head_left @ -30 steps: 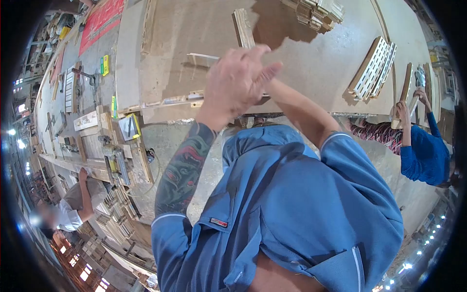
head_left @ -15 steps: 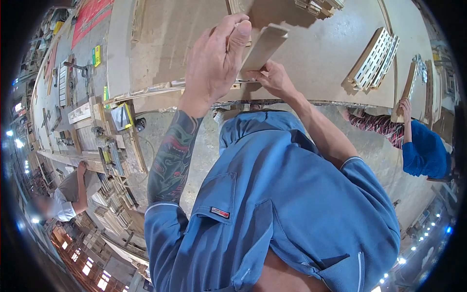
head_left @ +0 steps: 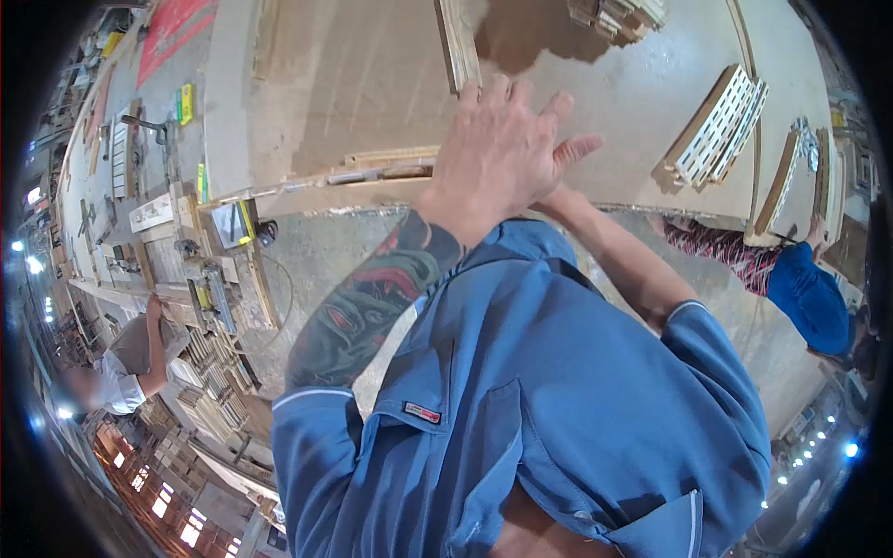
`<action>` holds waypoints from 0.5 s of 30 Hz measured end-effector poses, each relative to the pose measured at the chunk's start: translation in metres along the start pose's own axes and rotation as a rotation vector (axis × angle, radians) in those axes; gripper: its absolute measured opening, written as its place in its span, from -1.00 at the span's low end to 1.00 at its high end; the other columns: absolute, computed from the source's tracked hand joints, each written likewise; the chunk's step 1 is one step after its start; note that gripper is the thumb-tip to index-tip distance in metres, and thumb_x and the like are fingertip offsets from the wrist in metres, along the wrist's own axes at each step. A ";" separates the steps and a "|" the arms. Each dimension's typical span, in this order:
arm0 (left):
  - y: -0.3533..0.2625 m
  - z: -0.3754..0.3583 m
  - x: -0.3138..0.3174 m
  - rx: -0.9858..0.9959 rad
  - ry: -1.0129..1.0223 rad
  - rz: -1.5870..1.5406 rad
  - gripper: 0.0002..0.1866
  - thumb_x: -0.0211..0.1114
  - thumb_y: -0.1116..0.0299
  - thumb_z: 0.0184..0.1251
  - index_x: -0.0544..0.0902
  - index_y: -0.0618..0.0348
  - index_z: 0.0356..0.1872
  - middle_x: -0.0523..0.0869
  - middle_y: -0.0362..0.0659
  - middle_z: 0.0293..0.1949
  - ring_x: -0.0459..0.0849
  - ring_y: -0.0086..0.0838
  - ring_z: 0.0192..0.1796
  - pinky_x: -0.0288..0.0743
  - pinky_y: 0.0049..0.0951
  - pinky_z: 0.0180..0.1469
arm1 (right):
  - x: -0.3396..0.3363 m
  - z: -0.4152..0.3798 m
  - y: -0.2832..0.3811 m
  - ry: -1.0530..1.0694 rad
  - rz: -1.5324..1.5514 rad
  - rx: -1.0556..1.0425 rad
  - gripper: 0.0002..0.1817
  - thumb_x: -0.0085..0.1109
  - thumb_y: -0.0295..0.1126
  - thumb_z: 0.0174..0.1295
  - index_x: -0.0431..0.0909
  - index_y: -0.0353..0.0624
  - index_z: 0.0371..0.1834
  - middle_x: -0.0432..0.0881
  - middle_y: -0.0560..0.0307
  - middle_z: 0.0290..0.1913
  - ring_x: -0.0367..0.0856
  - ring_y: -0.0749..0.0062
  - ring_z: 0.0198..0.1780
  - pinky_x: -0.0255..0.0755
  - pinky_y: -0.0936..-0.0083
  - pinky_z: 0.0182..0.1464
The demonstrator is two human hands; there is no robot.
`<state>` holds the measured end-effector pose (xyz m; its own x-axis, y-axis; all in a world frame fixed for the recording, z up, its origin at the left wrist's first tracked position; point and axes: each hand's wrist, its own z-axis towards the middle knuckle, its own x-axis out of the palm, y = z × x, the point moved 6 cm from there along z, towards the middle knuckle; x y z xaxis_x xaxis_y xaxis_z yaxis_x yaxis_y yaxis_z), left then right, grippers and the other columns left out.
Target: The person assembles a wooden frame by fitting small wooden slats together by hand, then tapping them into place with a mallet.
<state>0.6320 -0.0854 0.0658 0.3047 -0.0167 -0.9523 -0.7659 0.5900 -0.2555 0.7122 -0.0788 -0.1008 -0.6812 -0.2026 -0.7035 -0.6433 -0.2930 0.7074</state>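
Note:
My left hand [head_left: 507,144], at the end of the tattooed arm, is over the near edge of the table [head_left: 326,102], back up, with thumb and fingers apart. Its fingertips are close to the end of a long wooden strip [head_left: 456,42]. Most of my right hand [head_left: 561,200] is hidden behind the left one, so its fingers and anything in them cannot be seen. Light wooden slats [head_left: 386,160] lie along the table edge, left of my left hand.
Slotted pieces [head_left: 721,126] lie at the right, and a stack of wood [head_left: 619,17] at the top. A co-worker in a blue top [head_left: 809,293] is at far right beside more strips [head_left: 781,181]. Another person [head_left: 130,372] is at lower left near a clamp [head_left: 219,298].
My left hand has moved right and down, turned back up and spread its fingers. The slat that my right hand held is out of sight. The co-worker's hand at right has shifted.

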 end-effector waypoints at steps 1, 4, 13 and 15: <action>0.000 -0.002 -0.002 -0.009 0.002 -0.058 -0.37 -0.02 -0.26 0.51 0.63 0.09 0.14 0.71 0.04 -0.20 0.66 -0.12 0.00 0.49 -0.08 0.12 | -0.003 0.009 -0.006 -0.031 -0.019 0.003 -0.57 0.09 -0.30 0.37 0.47 -0.12 0.30 0.55 -0.06 0.22 0.46 0.09 0.35 0.31 0.22 0.37; -0.001 -0.003 -0.008 0.000 -0.033 -0.127 -0.39 0.01 -0.24 0.51 0.63 0.10 0.14 0.71 0.02 -0.18 0.65 -0.14 0.00 0.49 -0.09 0.13 | -0.006 0.025 -0.024 -0.106 -0.071 0.026 -0.54 0.02 -0.23 0.42 0.45 -0.17 0.32 0.47 -0.08 0.38 0.35 0.06 0.47 0.26 0.21 0.42; 0.007 -0.003 -0.020 0.038 -0.276 -0.221 -0.38 0.03 -0.26 0.49 0.63 0.14 0.06 0.71 0.05 -0.12 0.66 -0.06 0.00 0.52 -0.05 0.06 | 0.030 0.076 -0.026 -0.260 0.053 0.120 -0.53 0.07 -0.13 0.44 0.45 -0.21 0.26 0.50 0.05 0.23 0.43 0.24 0.25 0.33 0.29 0.31; 0.008 -0.004 -0.024 0.001 -0.207 -0.297 -0.41 0.02 -0.21 0.53 0.61 0.13 0.12 0.72 0.04 -0.07 0.66 -0.05 0.02 0.52 -0.09 0.05 | 0.024 0.060 -0.030 -0.236 0.389 0.006 -0.56 0.14 -0.15 0.43 0.47 -0.25 0.19 0.60 0.09 0.09 0.54 0.29 0.09 0.42 0.33 0.20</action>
<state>0.6159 -0.0836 0.0862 0.6220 -0.0235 -0.7827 -0.6266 0.5846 -0.5155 0.6943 -0.0189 -0.1342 -0.9333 -0.0780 -0.3505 -0.3250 -0.2313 0.9170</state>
